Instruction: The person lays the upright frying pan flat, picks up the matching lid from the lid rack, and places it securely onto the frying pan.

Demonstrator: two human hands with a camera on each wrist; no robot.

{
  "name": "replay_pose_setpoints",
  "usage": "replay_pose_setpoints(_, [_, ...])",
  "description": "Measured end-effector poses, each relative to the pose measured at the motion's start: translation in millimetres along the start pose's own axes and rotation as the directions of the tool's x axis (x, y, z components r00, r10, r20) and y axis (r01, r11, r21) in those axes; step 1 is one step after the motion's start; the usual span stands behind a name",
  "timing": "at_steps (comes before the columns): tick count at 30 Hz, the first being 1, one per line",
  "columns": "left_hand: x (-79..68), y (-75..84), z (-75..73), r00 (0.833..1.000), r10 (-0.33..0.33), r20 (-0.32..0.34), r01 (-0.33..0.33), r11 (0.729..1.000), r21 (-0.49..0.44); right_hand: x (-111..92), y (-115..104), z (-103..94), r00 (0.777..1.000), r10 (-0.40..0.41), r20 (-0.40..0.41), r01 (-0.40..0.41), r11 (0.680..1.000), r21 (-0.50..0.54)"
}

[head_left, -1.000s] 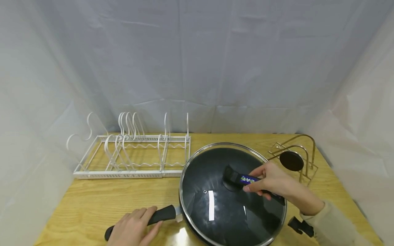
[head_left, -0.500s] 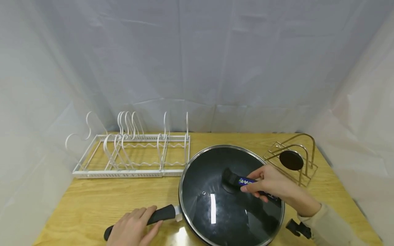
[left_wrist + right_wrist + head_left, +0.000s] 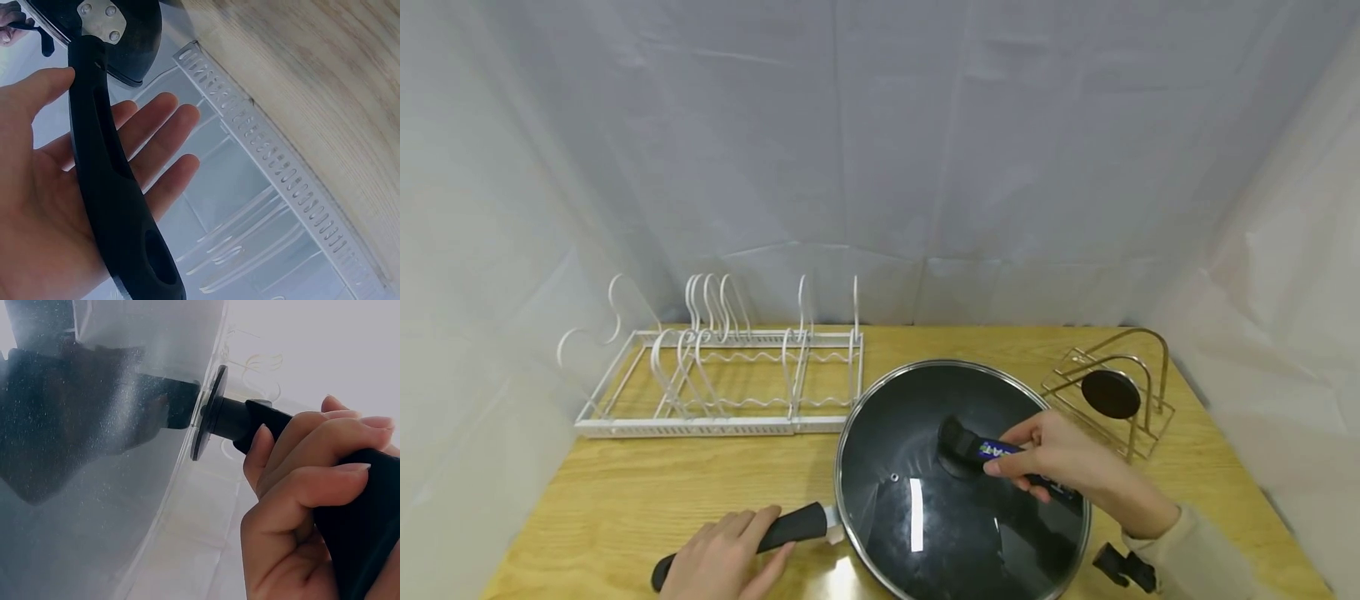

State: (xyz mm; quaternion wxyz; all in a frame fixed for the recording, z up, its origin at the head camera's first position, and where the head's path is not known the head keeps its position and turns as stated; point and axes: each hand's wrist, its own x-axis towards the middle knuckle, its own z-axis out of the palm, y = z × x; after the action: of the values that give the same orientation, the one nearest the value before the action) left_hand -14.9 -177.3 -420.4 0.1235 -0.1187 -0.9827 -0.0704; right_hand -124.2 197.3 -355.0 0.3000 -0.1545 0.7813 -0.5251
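A dark frying pan with a black handle (image 3: 801,523) stands near the front of the wooden table. Over it is a round glass lid (image 3: 887,425) with a metal rim; whether it sits fully on the pan's edge I cannot tell. My left hand (image 3: 722,554) holds the pan handle, thumb on the near side and fingers on the far side; in the left wrist view the handle lies across the palm. My right hand (image 3: 1067,454) grips the lid's black bar-shaped handle (image 3: 958,442), and its fingers wrap that handle in the right wrist view.
A white wire pan rack (image 3: 722,427) with upright hoops stands at the left back. At the right back is a gold wire stand (image 3: 1166,358) holding a small dark disc (image 3: 1111,394). Pale sheeting (image 3: 880,150) hangs behind the table and along both sides.
The right hand and the lid have come slightly toward the person and to the left, and more of the gold stand shows. The left hand and pan handle are nearly unchanged.
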Motion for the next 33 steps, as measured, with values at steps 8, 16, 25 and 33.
replay_pose_setpoints(8, [0.5,0.4,0.5,1.0,0.007,-0.001,-0.007,1.0,0.003,-0.1,2.1,2.8,0.999,-0.04,-0.021,0.038,0.995,-0.095])
replay_pose_setpoints(16, [1.2,-0.2,0.0,1.0,0.0,0.004,0.0,1.0,-0.007,-5.6,3.8,7.9,0.983,-0.082,-0.165,0.026,0.949,-0.315])
replay_pose_setpoints(25, [6.3,-6.6,3.1,0.997,0.012,-0.082,-0.028,0.979,-0.204,-15.6,7.8,12.4,0.914,-0.221,-0.339,0.013,0.853,-0.521])
replay_pose_setpoints(33, [2.8,-5.8,4.0,0.999,-0.011,-0.041,0.001,0.974,-0.227,-21.8,13.3,19.1,0.891,-0.23,-0.391,-0.017,0.845,-0.534])
